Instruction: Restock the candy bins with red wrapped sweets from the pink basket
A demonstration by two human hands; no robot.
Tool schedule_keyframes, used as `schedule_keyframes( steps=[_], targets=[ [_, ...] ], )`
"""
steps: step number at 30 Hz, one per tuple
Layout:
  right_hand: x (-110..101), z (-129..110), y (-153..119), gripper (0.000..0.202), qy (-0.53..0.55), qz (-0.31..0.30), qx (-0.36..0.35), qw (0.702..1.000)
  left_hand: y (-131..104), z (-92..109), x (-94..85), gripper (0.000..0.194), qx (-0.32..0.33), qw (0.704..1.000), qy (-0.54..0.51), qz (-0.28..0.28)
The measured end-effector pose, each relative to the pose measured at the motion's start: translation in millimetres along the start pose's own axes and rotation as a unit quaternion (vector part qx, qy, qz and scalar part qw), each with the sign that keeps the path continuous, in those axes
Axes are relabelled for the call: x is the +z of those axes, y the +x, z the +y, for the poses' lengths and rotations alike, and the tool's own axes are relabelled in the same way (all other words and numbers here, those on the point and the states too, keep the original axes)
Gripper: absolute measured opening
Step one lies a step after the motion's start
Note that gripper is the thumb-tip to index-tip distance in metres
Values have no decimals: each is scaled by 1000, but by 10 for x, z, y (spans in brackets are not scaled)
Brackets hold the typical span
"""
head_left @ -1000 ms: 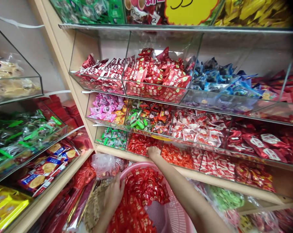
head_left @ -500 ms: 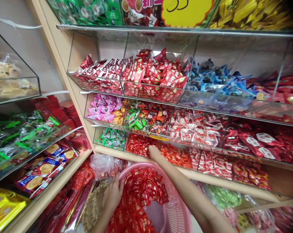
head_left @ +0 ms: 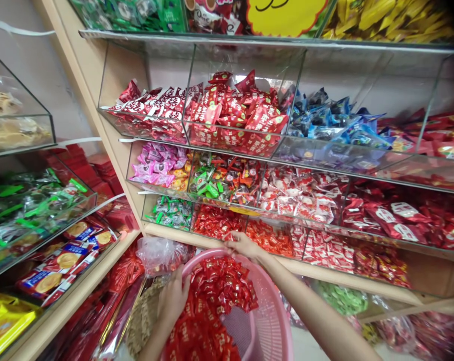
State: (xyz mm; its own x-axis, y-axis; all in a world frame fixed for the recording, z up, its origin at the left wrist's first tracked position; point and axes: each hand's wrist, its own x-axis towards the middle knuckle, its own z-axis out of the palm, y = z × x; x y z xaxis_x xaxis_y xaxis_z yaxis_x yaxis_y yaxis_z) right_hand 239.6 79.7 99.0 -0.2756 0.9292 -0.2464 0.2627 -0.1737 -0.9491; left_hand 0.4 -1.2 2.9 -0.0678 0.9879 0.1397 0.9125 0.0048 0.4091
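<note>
A pink plastic basket stands in front of me, holding many red wrapped candies heaped toward its left and far sides. My left hand is closed on the basket's left rim. Above the far rim is my right hand, its fingers curled round a red wrapped candy; how many it holds is hidden. Just behind that hand lies the lowest shelf's bin of red candies, beside a bin of orange-red ones.
Clear-fronted bins of packaged sweets rise in tiers ahead, with a wooden shelf edge just beyond the basket. A side shelf runs along my left. Clear plastic bags lie beside the basket. Green packets sit low at right.
My right hand has come back from the red candy bin to above the basket's far rim, with red wrapping now showing at its fingers. My left hand stays on the rim.
</note>
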Motion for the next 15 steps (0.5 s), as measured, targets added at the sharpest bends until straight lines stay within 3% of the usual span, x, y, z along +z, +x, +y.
schedule_keyframes(
  steps=[5,8,12,15],
  targets=[
    [67,281,-360,18,182,-52,100,977,1,6,7,44,11,1000,2,-12],
    [65,444,-478,21,194,-55,117,973,1,11,4,44,6,1000,9,-17],
    [67,621,-598,33,33,-46,86,995,2,14,-5,44,4,1000,8,-19],
    [88,716,-692,37,-180,-22,-16,983,1,13,-6,44,8,1000,4,-17]
  ],
)
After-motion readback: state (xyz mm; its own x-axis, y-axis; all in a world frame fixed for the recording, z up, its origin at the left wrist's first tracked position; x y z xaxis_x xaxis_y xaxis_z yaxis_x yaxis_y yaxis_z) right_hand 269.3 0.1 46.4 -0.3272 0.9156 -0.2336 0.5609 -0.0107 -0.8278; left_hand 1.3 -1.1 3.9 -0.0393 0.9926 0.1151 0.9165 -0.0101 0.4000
